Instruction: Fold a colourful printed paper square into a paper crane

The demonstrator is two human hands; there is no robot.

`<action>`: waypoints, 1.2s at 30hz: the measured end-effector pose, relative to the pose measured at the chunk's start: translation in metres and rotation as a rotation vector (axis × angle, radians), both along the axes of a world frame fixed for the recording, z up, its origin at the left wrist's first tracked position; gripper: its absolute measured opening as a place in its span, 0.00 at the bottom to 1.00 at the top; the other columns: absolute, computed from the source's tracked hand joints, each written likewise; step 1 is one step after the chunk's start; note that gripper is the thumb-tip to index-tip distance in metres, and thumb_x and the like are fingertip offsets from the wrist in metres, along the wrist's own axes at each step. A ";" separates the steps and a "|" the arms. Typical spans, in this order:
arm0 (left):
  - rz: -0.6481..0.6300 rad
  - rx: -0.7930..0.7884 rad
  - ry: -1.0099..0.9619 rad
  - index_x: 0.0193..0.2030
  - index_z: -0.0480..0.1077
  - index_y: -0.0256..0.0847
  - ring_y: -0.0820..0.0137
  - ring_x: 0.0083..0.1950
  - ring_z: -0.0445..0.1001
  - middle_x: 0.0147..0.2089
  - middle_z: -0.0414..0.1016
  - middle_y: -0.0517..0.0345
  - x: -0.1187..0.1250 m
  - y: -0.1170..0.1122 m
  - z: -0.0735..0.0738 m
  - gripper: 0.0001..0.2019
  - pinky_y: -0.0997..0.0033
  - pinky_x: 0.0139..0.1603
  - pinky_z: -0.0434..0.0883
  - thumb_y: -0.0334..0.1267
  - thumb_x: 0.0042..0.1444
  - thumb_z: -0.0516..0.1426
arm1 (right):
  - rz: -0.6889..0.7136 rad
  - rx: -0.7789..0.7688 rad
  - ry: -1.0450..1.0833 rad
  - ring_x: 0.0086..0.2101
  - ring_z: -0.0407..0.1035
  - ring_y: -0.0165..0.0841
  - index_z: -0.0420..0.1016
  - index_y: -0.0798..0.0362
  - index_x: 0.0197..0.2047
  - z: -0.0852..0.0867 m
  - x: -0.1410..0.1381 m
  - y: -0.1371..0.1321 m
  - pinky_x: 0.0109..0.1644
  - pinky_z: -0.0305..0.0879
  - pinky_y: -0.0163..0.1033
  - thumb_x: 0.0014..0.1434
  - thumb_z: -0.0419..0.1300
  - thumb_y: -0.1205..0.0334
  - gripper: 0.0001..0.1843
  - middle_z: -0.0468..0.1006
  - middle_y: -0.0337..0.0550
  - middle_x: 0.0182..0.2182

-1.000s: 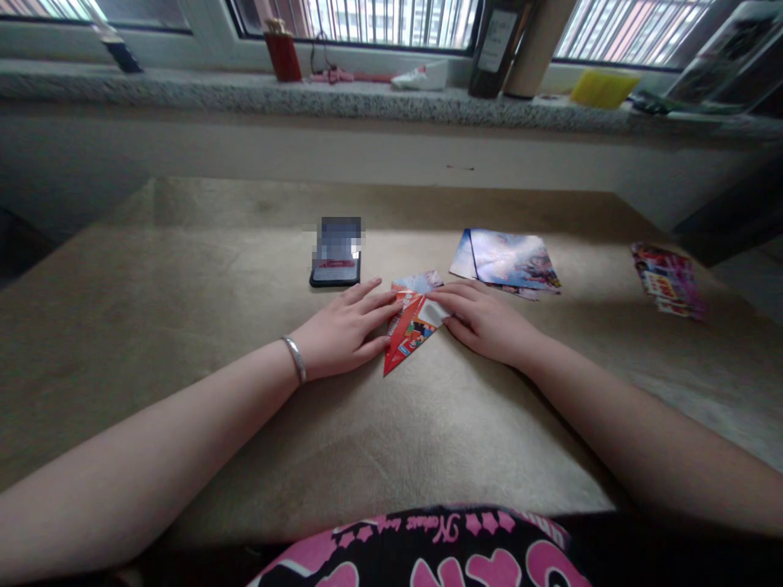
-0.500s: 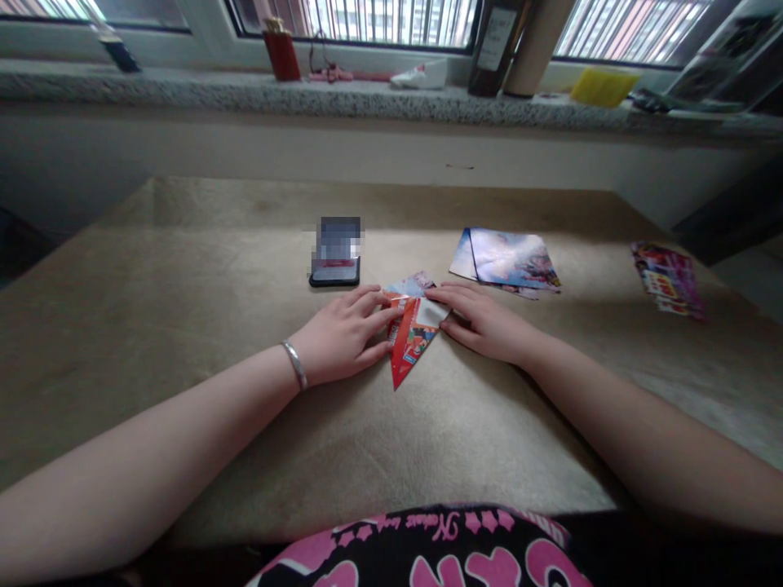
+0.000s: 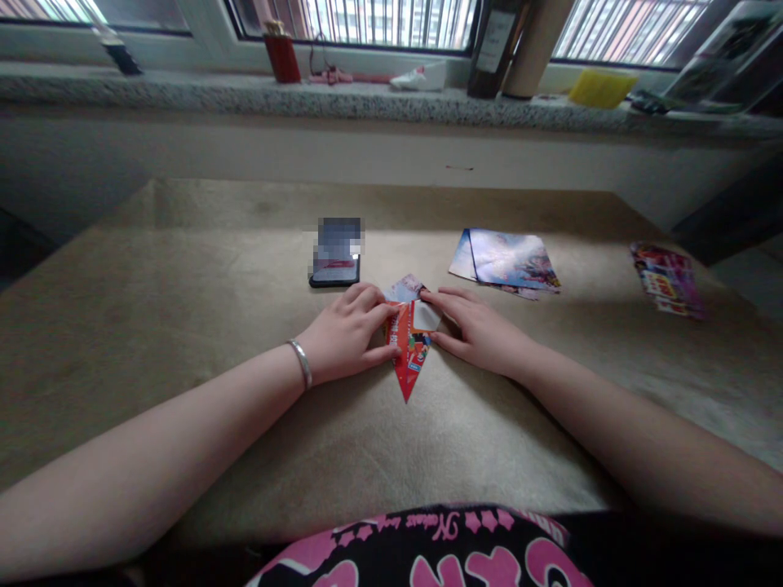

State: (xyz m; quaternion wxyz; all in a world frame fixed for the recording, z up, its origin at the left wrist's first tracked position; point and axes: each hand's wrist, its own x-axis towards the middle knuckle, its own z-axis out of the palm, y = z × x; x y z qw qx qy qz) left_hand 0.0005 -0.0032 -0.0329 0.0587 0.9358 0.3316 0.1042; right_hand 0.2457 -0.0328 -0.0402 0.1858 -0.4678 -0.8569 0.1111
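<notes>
A folded sheet of printed paper (image 3: 411, 346) lies on the table between my hands, its sharp red tip pointing toward me. Its near part is red with a colourful picture and a white patch; the far part shows a pale blue and pink print. My left hand (image 3: 351, 333) holds its left side, thumb and forefinger resting on the red face. At the right edge, my right hand (image 3: 480, 330) grips the paper, with the forefinger by the upper corner and the thumb lower down. The undersides of the fingers are hidden.
A phone (image 3: 336, 253) lies beyond my left hand. Printed sheets (image 3: 514, 259) are stacked past my right hand, and colourful cards (image 3: 666, 279) lie at the far right of the table (image 3: 183, 269). Bottles and small items stand on the stone windowsill (image 3: 367, 99).
The folded paper has turned slightly, so its tip now points more directly toward me. Both hands have shifted a little with it, and my left thumb has moved onto the red face.
</notes>
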 end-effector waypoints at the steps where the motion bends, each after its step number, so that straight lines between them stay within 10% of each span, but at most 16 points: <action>1: 0.003 -0.006 -0.001 0.58 0.64 0.38 0.55 0.62 0.58 0.59 0.63 0.45 0.000 0.000 -0.001 0.28 0.53 0.64 0.59 0.56 0.58 0.54 | 0.000 -0.003 -0.003 0.59 0.59 0.45 0.59 0.52 0.64 0.000 0.000 0.000 0.61 0.59 0.56 0.59 0.58 0.56 0.31 0.67 0.52 0.59; 14: -0.016 0.034 0.009 0.62 0.60 0.37 0.56 0.61 0.60 0.60 0.64 0.45 0.001 0.000 0.000 0.31 0.54 0.64 0.58 0.56 0.58 0.53 | 0.030 -0.036 0.322 0.51 0.68 0.39 0.62 0.50 0.61 0.004 0.007 0.001 0.57 0.63 0.51 0.61 0.55 0.60 0.24 0.74 0.50 0.51; 28: -0.032 -0.020 -0.117 0.67 0.50 0.42 0.57 0.60 0.59 0.59 0.55 0.45 -0.003 0.002 -0.007 0.35 0.54 0.64 0.61 0.53 0.57 0.56 | 0.167 0.008 0.230 0.41 0.72 0.35 0.75 0.52 0.31 0.013 0.017 0.001 0.47 0.69 0.42 0.63 0.52 0.61 0.13 0.78 0.45 0.35; 36: -0.074 0.089 -0.136 0.68 0.49 0.45 0.55 0.64 0.56 0.65 0.50 0.44 -0.004 0.005 -0.005 0.33 0.51 0.65 0.61 0.45 0.58 0.56 | 0.252 0.077 0.085 0.48 0.70 0.37 0.77 0.49 0.44 0.011 0.019 0.000 0.52 0.68 0.47 0.60 0.58 0.60 0.11 0.78 0.46 0.45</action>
